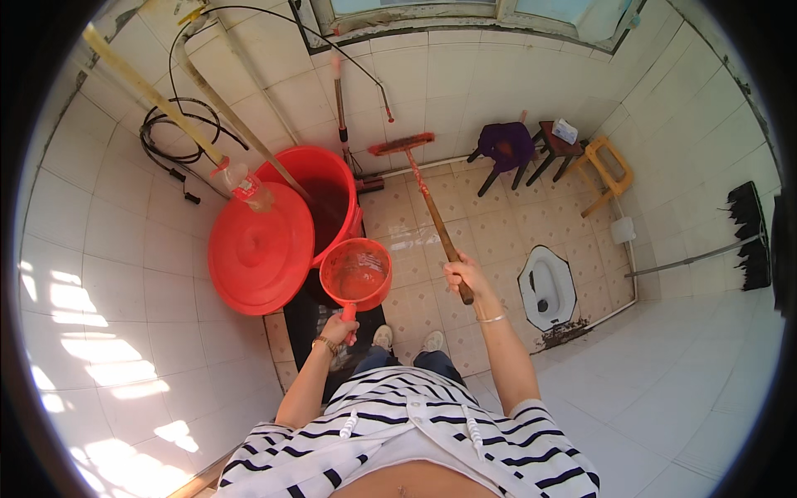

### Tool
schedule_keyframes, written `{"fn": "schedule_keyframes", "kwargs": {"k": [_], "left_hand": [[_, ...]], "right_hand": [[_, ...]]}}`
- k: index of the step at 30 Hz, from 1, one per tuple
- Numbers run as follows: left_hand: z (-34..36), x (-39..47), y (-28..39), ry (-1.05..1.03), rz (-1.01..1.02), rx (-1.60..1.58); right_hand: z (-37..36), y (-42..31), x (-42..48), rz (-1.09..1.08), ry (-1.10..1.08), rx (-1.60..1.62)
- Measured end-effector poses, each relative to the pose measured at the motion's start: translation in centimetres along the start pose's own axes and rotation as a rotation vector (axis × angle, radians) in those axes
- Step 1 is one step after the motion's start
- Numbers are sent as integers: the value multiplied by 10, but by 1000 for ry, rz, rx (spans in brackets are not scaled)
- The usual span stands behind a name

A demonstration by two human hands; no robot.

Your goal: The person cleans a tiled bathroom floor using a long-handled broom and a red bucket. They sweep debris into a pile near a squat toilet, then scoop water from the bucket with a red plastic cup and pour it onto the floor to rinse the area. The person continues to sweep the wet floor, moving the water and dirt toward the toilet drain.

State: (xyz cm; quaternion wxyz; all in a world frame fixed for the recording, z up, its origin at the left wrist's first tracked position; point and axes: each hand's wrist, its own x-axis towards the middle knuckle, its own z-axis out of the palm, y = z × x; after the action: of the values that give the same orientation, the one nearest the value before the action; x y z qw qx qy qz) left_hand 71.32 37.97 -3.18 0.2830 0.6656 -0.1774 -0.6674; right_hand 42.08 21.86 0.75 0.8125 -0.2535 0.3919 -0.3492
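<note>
My left hand [339,330] grips the short handle of a red plastic dipper [356,274], which is held upright with its open top facing me; whether it holds water I cannot tell. Beyond it stands a large red plastic barrel [339,180] with dark contents, its round red lid [258,255] resting tilted against the near left side. In my right hand [464,277] is the wooden handle of a long brush [401,144] with a red head, which points away from me toward the far wall.
A squat toilet [548,289] is set in the tiled floor at the right. Against the far wall are a stool with a purple cover [505,146], a dark stool [556,142] with a tissue pack and a yellow stool [607,168]. A black broom [747,236] leans right; a hose [180,134] hangs left.
</note>
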Motion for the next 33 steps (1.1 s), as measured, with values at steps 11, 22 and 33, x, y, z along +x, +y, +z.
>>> {"fn": "schedule_keyframes", "kwargs": {"k": [11, 22, 33], "left_hand": [[31, -7, -10, 98, -130, 14], [66, 36, 10, 20, -166, 90], [140, 272, 250, -319, 321, 296]], "right_hand": [[-172, 50, 44, 227, 450, -1156], [-273, 116, -240, 450, 568, -1260], [-150, 121, -237, 675, 790, -572]]}}
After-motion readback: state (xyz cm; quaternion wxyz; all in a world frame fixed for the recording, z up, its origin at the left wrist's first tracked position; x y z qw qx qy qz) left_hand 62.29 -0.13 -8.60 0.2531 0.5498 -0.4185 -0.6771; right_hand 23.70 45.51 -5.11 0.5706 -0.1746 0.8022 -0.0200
